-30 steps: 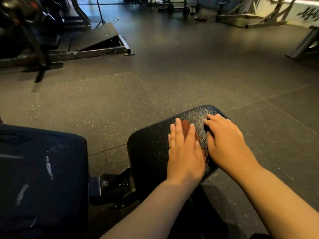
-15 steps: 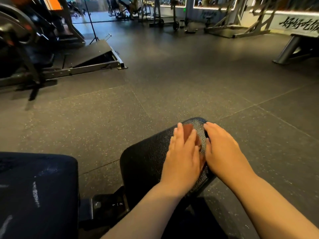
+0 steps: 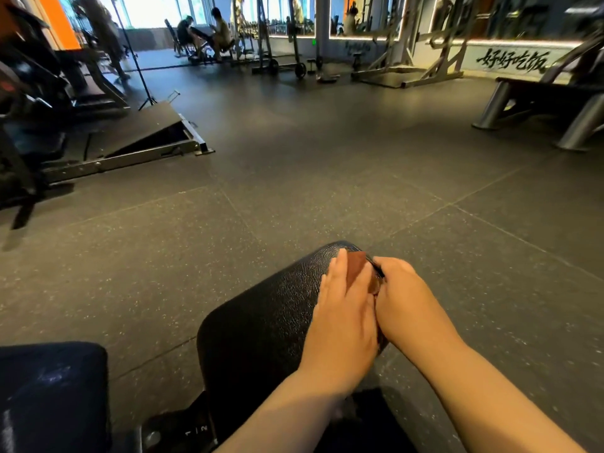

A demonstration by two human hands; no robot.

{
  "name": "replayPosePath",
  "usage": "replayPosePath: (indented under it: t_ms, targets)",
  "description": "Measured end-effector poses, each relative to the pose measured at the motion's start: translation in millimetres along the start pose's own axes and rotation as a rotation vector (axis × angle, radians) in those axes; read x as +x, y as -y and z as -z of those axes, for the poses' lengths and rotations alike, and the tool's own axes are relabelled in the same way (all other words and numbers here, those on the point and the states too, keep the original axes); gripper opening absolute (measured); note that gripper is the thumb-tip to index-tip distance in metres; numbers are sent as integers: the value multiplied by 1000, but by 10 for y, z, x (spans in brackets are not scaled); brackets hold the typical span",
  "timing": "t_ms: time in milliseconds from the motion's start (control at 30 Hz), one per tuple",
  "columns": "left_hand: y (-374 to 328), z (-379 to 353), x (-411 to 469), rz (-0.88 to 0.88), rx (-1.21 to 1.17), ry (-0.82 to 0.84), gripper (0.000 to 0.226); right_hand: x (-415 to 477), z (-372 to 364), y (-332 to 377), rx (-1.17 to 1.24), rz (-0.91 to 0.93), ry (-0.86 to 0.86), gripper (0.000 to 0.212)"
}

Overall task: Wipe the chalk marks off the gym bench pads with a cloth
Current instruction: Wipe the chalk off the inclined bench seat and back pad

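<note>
A black textured seat pad [image 3: 261, 315] of the gym bench sits low in the middle of the view. My left hand [image 3: 343, 315] lies flat on its right part, straight fingers pressing a reddish-brown cloth [image 3: 358, 273] onto the pad near the far corner. My right hand [image 3: 405, 299] is right beside it at the pad's right edge, its fingers curled down over the edge next to the cloth. Most of the cloth is hidden under my left hand. A second dark pad [image 3: 49, 397] at lower left carries faint white chalk streaks.
The bench's adjustment bracket [image 3: 183, 429] with numbers joins the two pads. Speckled rubber floor [image 3: 327, 191] surrounds the bench. A slanted metal platform [image 3: 143, 135] stands at left, another bench frame [image 3: 539, 106] at right, racks and seated people [image 3: 202, 34] far back.
The head has tilted up, so the bench and both hands sit lower in view. Both hands slid toward the pad's far right corner, and my right hand's fingers curled over the edge.
</note>
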State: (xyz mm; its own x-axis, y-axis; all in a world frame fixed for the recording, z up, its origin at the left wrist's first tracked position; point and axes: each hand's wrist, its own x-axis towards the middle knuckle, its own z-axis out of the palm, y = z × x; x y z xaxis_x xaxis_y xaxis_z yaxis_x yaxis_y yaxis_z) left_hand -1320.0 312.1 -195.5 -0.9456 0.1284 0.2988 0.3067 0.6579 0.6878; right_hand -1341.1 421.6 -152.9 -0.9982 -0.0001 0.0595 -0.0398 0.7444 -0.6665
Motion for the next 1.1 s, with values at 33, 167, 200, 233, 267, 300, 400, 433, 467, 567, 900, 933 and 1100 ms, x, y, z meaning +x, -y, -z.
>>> replayPosePath:
  t_ms: [33, 167, 200, 233, 267, 300, 400, 433, 467, 567, 900, 933, 1100]
  targets:
    - [58, 24, 51, 48, 5, -17, 50, 18, 7, -16, -6, -10, 0, 36]
    - [186, 163, 546, 337, -33, -66, 48, 48, -10, -33, -19, -54, 5, 49]
    - [178, 165, 635, 333, -34, -69, 47, 42, -15, -25, -8, -58, 8, 49]
    - [156, 146, 673, 279, -31, -68, 45, 44, -14, -20, 7, -63, 9, 49]
    - [134, 111, 664, 180, -26, -51, 44, 51, -2, -10, 27, -78, 1, 49]
    - [106, 77, 608, 61, -29, -25, 44, 62, 13, 3, 61, -90, -18, 48]
    - [78, 26, 370, -208, 10, 103, 43, 117, 49, 40, 209, -109, -117, 32]
    - [117, 26, 386, -218, 42, 115, 44, 130, 60, 45, 229, -117, -132, 32]
    - [116, 70, 442, -193, 69, 100, 47, 133, 64, 47, 213, -127, -126, 39]
    - [80, 153, 755, -33, 88, 48, 53, 90, 63, 52, 81, -125, -92, 57]
    - [-64, -19, 562, -179, 70, 66, 35, 94, 200, -7, 243, -167, -165, 37]
    - [-55, -33, 492, -210, 72, 47, 33, 84, 206, -7, 274, -184, -167, 39]
    - [-34, -35, 24, -382, 10, 60, 34, 104, 191, -60, 377, -256, -193, 42]
